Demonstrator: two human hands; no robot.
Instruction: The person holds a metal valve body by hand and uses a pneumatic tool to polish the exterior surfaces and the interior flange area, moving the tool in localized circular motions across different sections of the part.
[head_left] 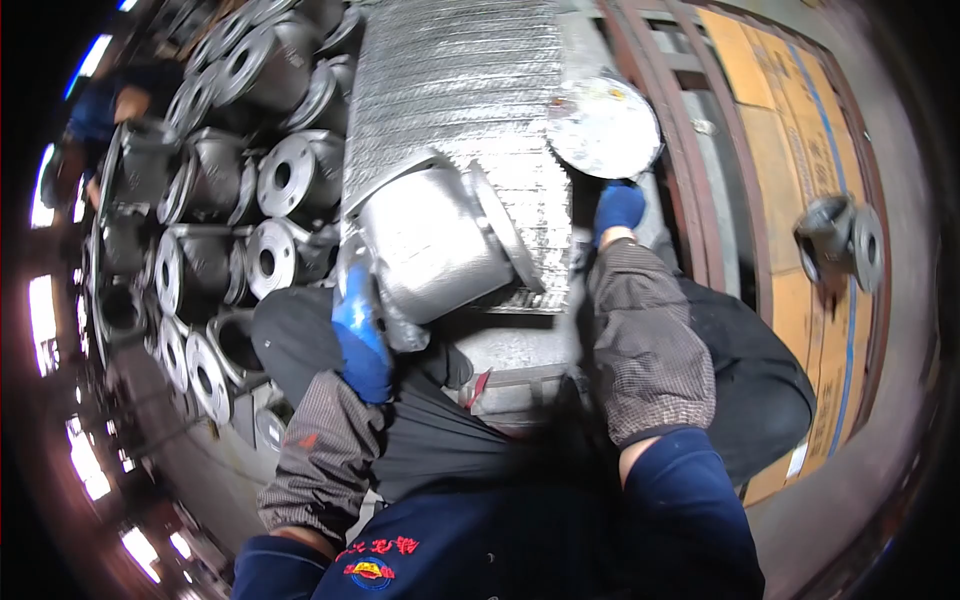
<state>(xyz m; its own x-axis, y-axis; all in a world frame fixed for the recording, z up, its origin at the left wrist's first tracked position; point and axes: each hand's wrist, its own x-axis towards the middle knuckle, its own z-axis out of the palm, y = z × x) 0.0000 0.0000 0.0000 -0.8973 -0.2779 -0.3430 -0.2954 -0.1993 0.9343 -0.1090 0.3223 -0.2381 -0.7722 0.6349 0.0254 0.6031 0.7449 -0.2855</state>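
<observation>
A silver-grey cast valve body [430, 240] with flanges lies tilted on a ribbed, silvery bench top [455, 90]. My left hand [362, 335], in a blue glove, is against its lower left flange, the fingers curled along the rim and partly hidden. To the right of the bench, my right hand [618, 208], also gloved in blue, is closed in a fist just below a round, whitish, paint-smeared lid [605, 130]. Whatever that fist holds is hidden from view.
Several grey flanged castings [290, 175] are stacked at my left. Beyond them a person's arm [130, 103] shows at the far left. Reddish-brown metal rails [690, 150] run along my right, beside flat cardboard [800, 130] bearing a small flanged casting [838, 243].
</observation>
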